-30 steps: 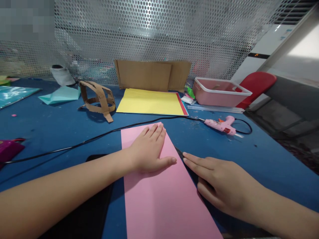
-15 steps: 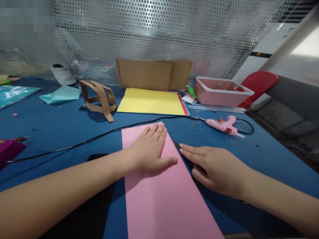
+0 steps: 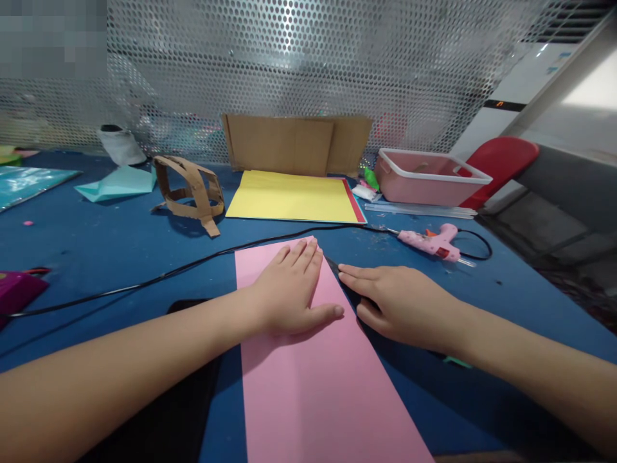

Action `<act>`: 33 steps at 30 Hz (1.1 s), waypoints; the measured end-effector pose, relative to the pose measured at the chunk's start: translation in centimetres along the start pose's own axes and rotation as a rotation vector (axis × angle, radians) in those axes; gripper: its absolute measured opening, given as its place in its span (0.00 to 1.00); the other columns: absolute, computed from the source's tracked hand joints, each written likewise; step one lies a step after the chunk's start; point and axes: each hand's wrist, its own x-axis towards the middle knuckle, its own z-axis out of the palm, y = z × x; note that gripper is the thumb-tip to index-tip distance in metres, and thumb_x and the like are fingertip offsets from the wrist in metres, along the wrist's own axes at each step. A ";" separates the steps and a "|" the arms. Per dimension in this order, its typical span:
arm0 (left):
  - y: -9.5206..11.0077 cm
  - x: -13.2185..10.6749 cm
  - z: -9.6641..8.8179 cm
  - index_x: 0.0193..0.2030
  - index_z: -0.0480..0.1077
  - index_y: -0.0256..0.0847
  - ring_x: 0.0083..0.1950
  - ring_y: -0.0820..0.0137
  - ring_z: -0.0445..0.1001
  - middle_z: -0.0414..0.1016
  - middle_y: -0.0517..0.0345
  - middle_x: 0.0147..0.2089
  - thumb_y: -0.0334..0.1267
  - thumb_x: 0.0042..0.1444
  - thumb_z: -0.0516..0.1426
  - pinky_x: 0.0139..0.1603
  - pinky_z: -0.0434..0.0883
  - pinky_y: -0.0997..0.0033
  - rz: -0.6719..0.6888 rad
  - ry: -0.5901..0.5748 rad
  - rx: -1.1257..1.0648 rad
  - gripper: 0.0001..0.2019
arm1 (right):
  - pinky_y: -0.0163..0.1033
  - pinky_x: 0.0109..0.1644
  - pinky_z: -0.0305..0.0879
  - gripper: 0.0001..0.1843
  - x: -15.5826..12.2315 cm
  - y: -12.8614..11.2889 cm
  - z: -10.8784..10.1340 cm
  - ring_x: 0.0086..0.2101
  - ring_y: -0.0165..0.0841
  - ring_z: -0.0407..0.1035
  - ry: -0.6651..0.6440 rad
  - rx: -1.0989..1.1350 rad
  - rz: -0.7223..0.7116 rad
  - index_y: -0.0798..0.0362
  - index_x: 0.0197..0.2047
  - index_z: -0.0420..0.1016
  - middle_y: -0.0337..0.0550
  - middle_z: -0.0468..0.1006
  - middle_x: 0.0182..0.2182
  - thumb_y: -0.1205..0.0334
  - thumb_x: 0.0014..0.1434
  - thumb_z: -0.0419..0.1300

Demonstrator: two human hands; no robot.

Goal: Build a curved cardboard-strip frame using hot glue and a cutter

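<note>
A long strip of pink paper lies on the blue table, running from the near edge toward the middle. My left hand rests flat on its far part, fingers together and stretched out, thumb out to the right. My right hand lies flat along the paper's right edge, fingers extended and pointing left, pressing down where a dark thing shows beneath the edge.
A black cable crosses the table to a pink glue gun. Behind are yellow paper, a cardboard sheet, a cardboard strap shape, a pink tub, glue sticks, teal paper and a mesh screen.
My right hand has slid forward along the pink paper's right edge, away from me. My left hand has stayed flat on the paper.
</note>
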 end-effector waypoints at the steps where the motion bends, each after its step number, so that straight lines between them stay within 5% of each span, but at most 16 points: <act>1: 0.0 0.0 0.0 0.71 0.42 0.22 0.74 0.48 0.34 0.34 0.31 0.73 0.68 0.56 0.39 0.71 0.42 0.48 0.002 0.003 0.000 0.51 | 0.49 0.58 0.68 0.29 0.2 0.1 0.0 0.55 0.43 0.69 0.002 0.003 -0.001 0.57 0.62 0.68 0.45 0.66 0.61 0.65 0.57 0.49; 18: -0.2 -0.1 0.2 0.71 0.43 0.22 0.74 0.48 0.34 0.34 0.31 0.73 0.68 0.57 0.39 0.70 0.42 0.47 0.003 0.020 -0.015 0.50 | 0.44 0.56 0.68 0.25 2.8 0.6 -0.6 0.52 0.41 0.72 0.036 0.003 0.009 0.51 0.56 0.73 0.45 0.71 0.58 0.66 0.55 0.53; 30: -0.3 -0.4 0.1 0.71 0.43 0.23 0.74 0.47 0.35 0.36 0.32 0.73 0.68 0.56 0.41 0.70 0.41 0.47 0.000 0.023 -0.074 0.50 | 0.49 0.59 0.66 0.26 1.7 1.4 -0.5 0.56 0.43 0.68 0.027 0.013 0.046 0.57 0.57 0.73 0.49 0.69 0.59 0.66 0.55 0.51; 33: -0.8 -0.1 -0.3 0.68 0.53 0.26 0.74 0.51 0.42 0.45 0.35 0.73 0.64 0.60 0.42 0.70 0.46 0.52 -0.013 0.074 -0.130 0.43 | 0.46 0.60 0.66 0.28 0.2 2.6 0.1 0.56 0.41 0.68 0.042 0.004 0.050 0.59 0.59 0.71 0.50 0.67 0.60 0.66 0.55 0.50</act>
